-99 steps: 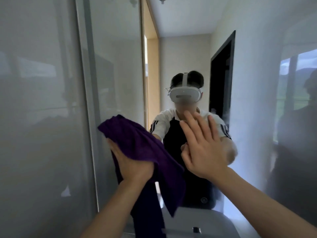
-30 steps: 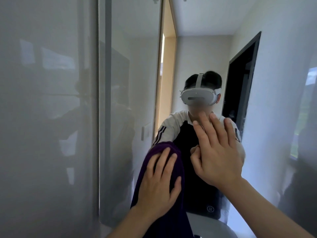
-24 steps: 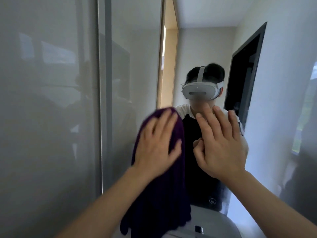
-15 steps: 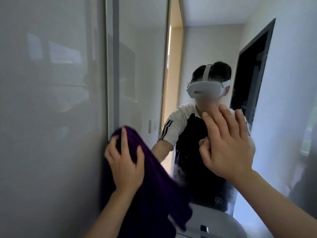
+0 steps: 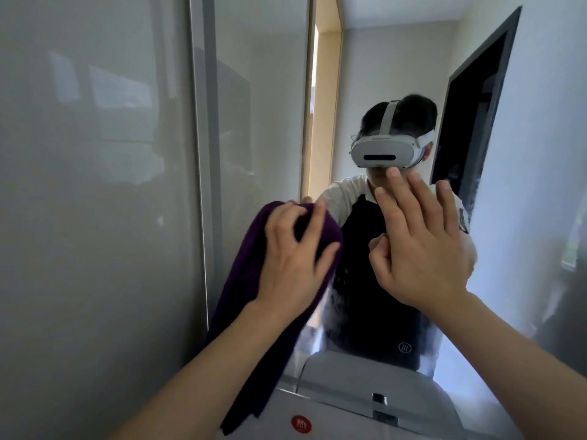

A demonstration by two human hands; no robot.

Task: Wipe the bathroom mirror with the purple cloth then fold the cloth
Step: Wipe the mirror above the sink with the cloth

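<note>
The bathroom mirror (image 5: 273,100) fills the middle of the view and reflects a person wearing a white headset. My left hand (image 5: 293,258) presses the purple cloth (image 5: 251,300) flat against the glass, near the mirror's left edge; the rest of the cloth hangs down below my wrist. My right hand (image 5: 416,246) is spread open with its fingertips resting on the mirror, to the right of the cloth and empty. A hazy smear shows on the glass between and below the two hands.
A glossy grey wall panel (image 5: 95,201) stands on the left, with a metal strip (image 5: 203,154) along the mirror's edge. A white appliance lid (image 5: 349,408) with a red round sticker lies below. A pale wall (image 5: 546,154) closes the right side.
My left hand has carried the cloth from the mirror's left edge back up and to the right, closer to my right hand. My right hand has stayed on the glass.
</note>
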